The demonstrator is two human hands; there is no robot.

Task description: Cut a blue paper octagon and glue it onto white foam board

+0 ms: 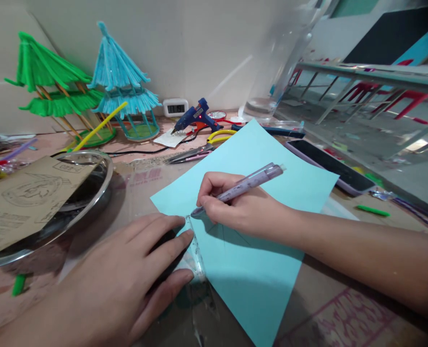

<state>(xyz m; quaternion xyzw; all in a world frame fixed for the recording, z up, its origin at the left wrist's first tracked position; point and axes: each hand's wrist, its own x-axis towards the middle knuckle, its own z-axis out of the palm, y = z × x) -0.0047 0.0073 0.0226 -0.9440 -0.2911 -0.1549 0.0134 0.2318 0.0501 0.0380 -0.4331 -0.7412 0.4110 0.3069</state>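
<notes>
Meanwhile right hand (235, 209) grips pen (242, 185) (label unreadable); left hand (127, 274) flat on ruler (195, 248).

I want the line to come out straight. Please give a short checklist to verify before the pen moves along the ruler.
1. Right hand holds pen firmly: ok.
2. Pen tip meets the clear ruler edge: ok.
3. Left hand presses the ruler down: ok.
4. Blue paper lies flat: ok.
5. Left fingertips away from the pen's path: not ok, they sit close.
6. Ruler on the intended marks: cannot tell.
</notes>
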